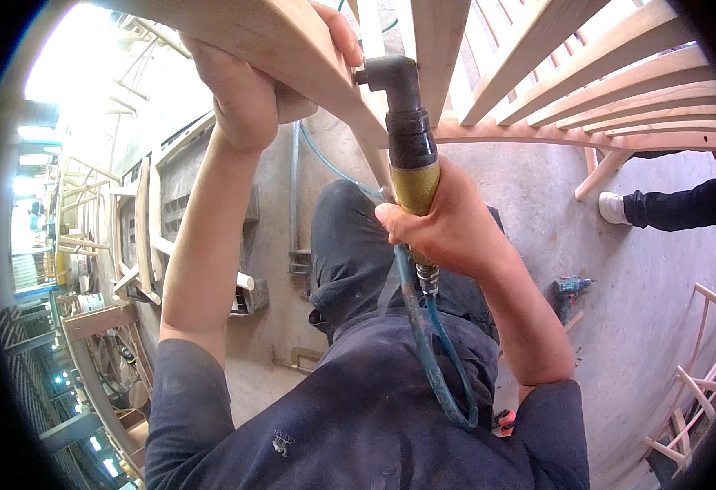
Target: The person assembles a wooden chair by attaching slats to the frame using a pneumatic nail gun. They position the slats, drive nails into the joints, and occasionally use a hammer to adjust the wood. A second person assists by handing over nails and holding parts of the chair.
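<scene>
The person's left hand (244, 102) is wrapped around a wide, smooth, pale wooden rail (272, 41), with fingertips peeking over its right side. The right hand (449, 216) is closed tight around a black and yellow air tool with a bent head (412, 155). A blue-green rubber hose (433, 363) hangs from the tool's back end and loops down in front of the dark shirt (374, 400).

The tool is up near the top, between the rail and a row of long, flat, pale wooden slats (517, 69). Its small nose points left, at the side of the wood. It looks close enough to touch, but the spot is small and partly hidden, so it is hard to be sure.

The step in hand seems to be using the tool on the joined wood while the other hand keeps it from wobbling. The next move calls for a firm left hold, a straight nose and a gentle push, so the tool does not slip and scratch the wood.

A teal and black hand drill (572, 284) lies on the gray floor (635, 261) (nobody is holding that one).
</scene>
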Action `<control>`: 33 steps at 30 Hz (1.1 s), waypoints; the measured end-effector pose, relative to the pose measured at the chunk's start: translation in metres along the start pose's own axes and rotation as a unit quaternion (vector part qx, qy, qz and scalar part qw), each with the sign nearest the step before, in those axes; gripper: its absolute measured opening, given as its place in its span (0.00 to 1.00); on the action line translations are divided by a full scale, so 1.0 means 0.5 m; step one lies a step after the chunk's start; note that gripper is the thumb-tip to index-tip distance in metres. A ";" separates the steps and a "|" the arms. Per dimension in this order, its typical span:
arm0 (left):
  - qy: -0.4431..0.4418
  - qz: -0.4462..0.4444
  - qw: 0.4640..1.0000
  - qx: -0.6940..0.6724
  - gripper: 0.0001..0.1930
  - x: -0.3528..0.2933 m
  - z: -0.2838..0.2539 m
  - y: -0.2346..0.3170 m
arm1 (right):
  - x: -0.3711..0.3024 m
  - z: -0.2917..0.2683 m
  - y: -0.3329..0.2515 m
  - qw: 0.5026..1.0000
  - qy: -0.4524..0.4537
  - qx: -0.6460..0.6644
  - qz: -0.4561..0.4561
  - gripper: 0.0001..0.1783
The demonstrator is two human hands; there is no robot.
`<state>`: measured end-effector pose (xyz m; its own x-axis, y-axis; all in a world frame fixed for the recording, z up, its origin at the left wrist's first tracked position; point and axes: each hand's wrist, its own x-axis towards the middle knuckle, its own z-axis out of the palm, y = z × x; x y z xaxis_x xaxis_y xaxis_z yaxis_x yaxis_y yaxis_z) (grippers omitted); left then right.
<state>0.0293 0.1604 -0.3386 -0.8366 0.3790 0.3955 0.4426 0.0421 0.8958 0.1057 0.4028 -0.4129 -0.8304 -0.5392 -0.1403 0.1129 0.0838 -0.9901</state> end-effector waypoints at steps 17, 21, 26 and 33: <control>-0.011 -0.009 1.000 0.002 0.58 0.001 -0.005 -0.008 | 0.061 -0.013 -0.033 0.983 -0.034 0.181 -0.020 0.17; 0.036 0.045 0.997 -0.044 0.50 0.006 0.018 -0.011 | 0.082 -0.006 -0.048 0.985 0.002 0.174 0.002 0.11; 0.082 -0.025 0.996 -0.008 0.61 -0.001 0.027 -0.006 | 0.089 -0.023 -0.054 0.991 -0.041 0.123 0.028 0.06; 0.088 -0.005 0.996 0.011 0.58 0.003 0.024 -0.005 | 0.098 -0.033 -0.059 1.000 -0.019 -0.013 -0.017 0.07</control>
<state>0.0308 0.1721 -0.3424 -0.8842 0.2106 0.4170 0.4386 0.0668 0.8962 0.0529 0.3876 -0.3905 -0.8126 -0.5728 -0.1079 0.0709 0.0866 -0.9937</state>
